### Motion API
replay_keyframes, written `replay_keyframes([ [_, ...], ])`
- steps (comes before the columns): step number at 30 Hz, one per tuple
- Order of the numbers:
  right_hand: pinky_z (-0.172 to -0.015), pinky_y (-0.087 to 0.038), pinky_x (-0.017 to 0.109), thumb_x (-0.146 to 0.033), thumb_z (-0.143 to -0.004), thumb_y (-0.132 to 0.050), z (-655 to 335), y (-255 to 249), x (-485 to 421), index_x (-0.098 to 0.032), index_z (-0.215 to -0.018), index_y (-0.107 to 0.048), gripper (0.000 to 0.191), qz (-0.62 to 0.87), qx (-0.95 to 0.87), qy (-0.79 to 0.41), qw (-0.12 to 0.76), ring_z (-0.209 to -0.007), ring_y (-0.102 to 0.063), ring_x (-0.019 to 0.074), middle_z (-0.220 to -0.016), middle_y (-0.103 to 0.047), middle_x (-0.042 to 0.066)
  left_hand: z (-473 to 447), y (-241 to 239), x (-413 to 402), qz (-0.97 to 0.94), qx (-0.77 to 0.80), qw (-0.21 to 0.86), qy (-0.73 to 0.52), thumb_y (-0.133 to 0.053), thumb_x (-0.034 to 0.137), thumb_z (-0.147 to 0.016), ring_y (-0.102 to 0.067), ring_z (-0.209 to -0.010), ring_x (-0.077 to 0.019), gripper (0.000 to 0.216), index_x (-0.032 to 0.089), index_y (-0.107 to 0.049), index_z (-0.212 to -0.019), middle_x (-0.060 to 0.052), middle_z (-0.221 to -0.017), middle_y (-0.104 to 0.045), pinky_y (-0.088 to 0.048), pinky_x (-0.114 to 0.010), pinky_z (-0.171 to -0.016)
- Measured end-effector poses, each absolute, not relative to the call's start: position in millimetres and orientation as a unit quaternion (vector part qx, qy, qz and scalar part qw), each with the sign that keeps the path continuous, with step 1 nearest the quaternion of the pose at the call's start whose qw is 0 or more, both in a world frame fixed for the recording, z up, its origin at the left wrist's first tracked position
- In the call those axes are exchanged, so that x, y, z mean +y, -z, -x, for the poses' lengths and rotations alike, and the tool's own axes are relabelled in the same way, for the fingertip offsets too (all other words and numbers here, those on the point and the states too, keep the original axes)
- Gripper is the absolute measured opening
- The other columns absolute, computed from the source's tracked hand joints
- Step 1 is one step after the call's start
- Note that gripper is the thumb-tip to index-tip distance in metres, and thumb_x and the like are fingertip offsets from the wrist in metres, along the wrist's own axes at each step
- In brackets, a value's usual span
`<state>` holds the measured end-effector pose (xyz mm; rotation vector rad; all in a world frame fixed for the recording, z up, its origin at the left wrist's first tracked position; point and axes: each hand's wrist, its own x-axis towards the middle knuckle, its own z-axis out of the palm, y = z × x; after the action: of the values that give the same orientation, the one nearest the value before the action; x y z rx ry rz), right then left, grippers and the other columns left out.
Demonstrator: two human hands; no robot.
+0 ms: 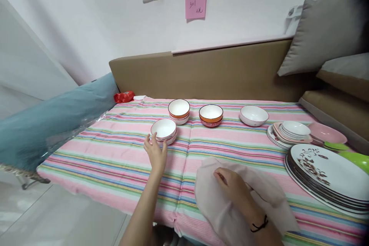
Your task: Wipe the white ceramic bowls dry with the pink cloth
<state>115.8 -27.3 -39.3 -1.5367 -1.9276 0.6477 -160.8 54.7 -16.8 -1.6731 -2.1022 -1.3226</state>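
Note:
My left hand (156,153) is at the near side of a stack of white bowls (163,127) with red rims. Its fingers are spread, with the tips at or just in front of the bowls. I cannot tell whether they touch. My right hand (232,186), with a dark cord on the wrist, is closed over a pale pinkish cloth (210,200). The fingertips are partly hidden, and they seem to grip the cloth. Farther back are a stack with an orange-banded bowl (179,108) on top and another orange-banded bowl stack (211,114).
A white bowl (254,115) stands right of the stacks. At right lie oval plates (340,169), small dishes (295,128), a pink dish (328,132) and a green dish (357,160). A striped cloth (115,153) covers the surface. Behind are a brown backrest (225,71) and a red package (123,97).

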Motion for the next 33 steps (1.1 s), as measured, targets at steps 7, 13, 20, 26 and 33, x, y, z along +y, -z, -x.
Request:
replay_keyframes([
  [7,-0.064,-0.038,0.029,-0.029,-0.094,-0.037,-117,46,-26,-0.020,-0.073,-0.054,0.028,0.565,-0.726,-0.266,0.288,-0.070,-0.058,0.0191,-0.075,-0.063,0.003,185,17,77,0.608,-0.680,-0.013,0.409,-0.060,0.036,-0.083,-0.055,-0.103,-0.0307,0.025,0.018,-0.057,-0.100,-0.013,-0.107,-0.057,-0.044,-0.045,-0.090],
  [13,-0.070,-0.043,0.032,-0.026,-0.094,-0.037,-114,47,-25,-0.020,-0.080,-0.059,0.026,0.558,-0.726,-0.273,0.294,-0.077,-0.061,0.0212,-0.084,-0.066,0.006,186,15,79,0.608,-0.650,-0.015,0.456,-0.057,0.036,-0.083,-0.054,-0.084,-0.0241,0.016,0.021,-0.051,-0.081,-0.005,-0.086,-0.056,-0.042,-0.036,-0.078],
  [20,-0.070,-0.045,0.034,-0.028,-0.094,-0.039,-113,45,-25,-0.020,-0.079,-0.062,0.028,0.558,-0.712,-0.277,0.325,-0.076,-0.061,0.0224,-0.083,-0.068,0.007,181,-2,69,0.573,-0.623,-0.070,0.527,-0.060,0.039,-0.079,-0.055,-0.089,-0.0222,0.019,0.022,-0.052,-0.082,-0.002,-0.087,-0.057,-0.042,-0.034,-0.082],
  [26,-0.090,-0.049,0.043,-0.052,-0.090,-0.053,-105,38,-26,-0.022,-0.112,-0.065,0.039,0.499,-0.544,-0.483,0.470,-0.098,-0.065,0.0264,-0.116,-0.067,0.012,145,-10,38,0.582,-0.566,-0.183,0.554,-0.065,0.037,-0.079,-0.056,-0.089,-0.0191,0.019,0.023,-0.054,-0.086,-0.001,-0.093,-0.056,-0.045,-0.032,-0.086],
  [33,-0.089,-0.053,0.048,-0.070,-0.077,-0.059,-96,33,-23,-0.032,-0.142,-0.043,0.077,0.332,-0.265,-0.660,0.620,-0.110,-0.063,0.0298,-0.140,-0.055,0.008,76,-4,1,0.740,-0.431,-0.290,0.428,-0.067,0.033,-0.083,-0.059,-0.100,-0.0231,0.015,0.022,-0.057,-0.084,-0.008,-0.110,-0.062,-0.048,-0.034,-0.085],
])
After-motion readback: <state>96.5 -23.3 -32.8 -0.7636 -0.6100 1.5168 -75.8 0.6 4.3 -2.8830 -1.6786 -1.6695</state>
